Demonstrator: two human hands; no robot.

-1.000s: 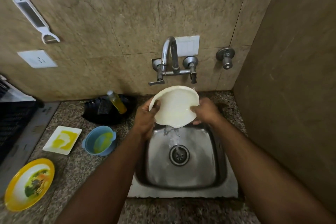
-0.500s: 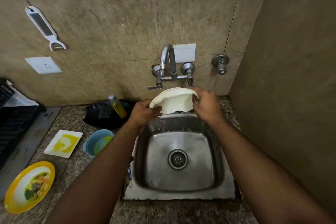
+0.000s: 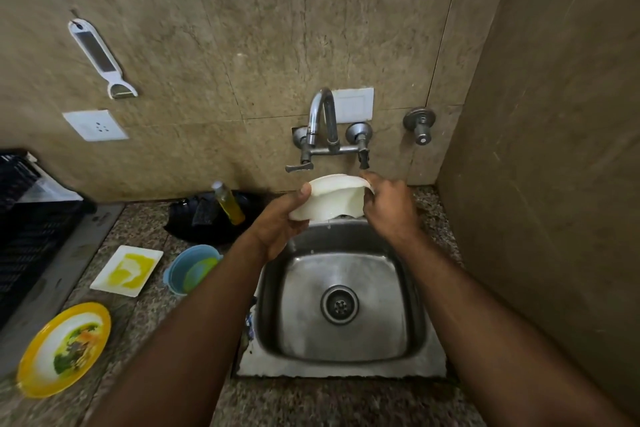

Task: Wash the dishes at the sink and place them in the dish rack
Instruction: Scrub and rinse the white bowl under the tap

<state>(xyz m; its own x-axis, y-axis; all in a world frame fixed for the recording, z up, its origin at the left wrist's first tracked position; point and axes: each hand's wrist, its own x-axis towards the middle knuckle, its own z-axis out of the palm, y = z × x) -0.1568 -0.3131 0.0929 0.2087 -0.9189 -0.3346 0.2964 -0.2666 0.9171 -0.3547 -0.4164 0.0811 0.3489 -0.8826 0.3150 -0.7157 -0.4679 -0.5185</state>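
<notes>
Nearest lies the speckled granite worktop (image 3: 149,333), with a yellow-rimmed plate (image 3: 64,348) far left of the fingers. The steel sink (image 3: 341,305) sits below both hands. Left of them stand a white square dish (image 3: 126,270) smeared yellow and a blue bowl (image 3: 192,268). The left hand (image 3: 277,227) grips the white plate (image 3: 330,199) by its left edge, thumb on the rim; the right hand (image 3: 389,206) curls round its right edge, above the sink's far end. Behind them rise the tap (image 3: 323,128) and the beige tiled wall (image 3: 225,55); a black rack (image 3: 27,218) stands far left.
</notes>
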